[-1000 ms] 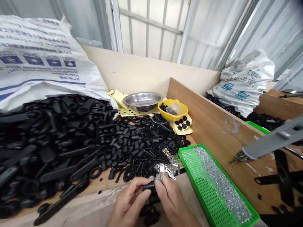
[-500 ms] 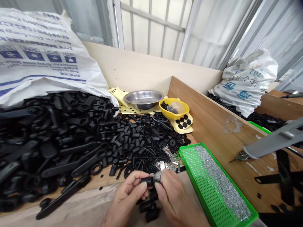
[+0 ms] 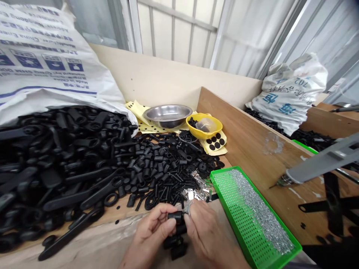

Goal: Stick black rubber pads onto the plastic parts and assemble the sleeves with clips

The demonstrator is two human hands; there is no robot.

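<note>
My left hand point(image 3: 153, 229), fingers curled nearly shut, pinches a short black sleeve point(image 3: 175, 217) above the table point(image 3: 112, 216). My right hand point(image 3: 206, 233), also nearly closed, holds a small silver clip point(image 3: 187, 206) against the sleeve's end, just beside loose silver clips point(image 3: 199, 190) and a green perforated tray point(image 3: 241, 198) of tiny metal parts — black pieces point(image 3: 175, 243) lie below.

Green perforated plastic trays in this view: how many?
2: a green perforated plastic tray in the foreground, and the green rim of another beyond the wooden board, mostly hidden.
</note>
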